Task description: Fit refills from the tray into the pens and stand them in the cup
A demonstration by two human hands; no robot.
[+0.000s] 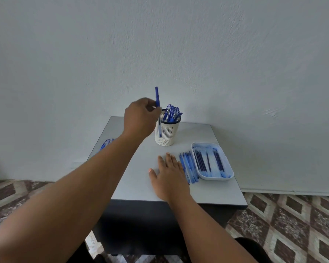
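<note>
My left hand (140, 118) pinches a blue pen (157, 97) upright, just left of the rim of the white slatted cup (166, 132). The pen's lower end hangs in front of the cup's left side. Several blue pens (172, 114) stand inside the cup. My right hand (170, 173) lies flat on the table with straight fingers, holding nothing. Just right of it is a row of blue pens (188, 167). The white tray (228, 166) beside them holds several dark blue refills (207, 161).
The small grey table (135, 179) stands against a pale wall. More blue pens (106, 144) lie at its left edge, partly hidden behind my left forearm. Patterned floor tiles surround the table.
</note>
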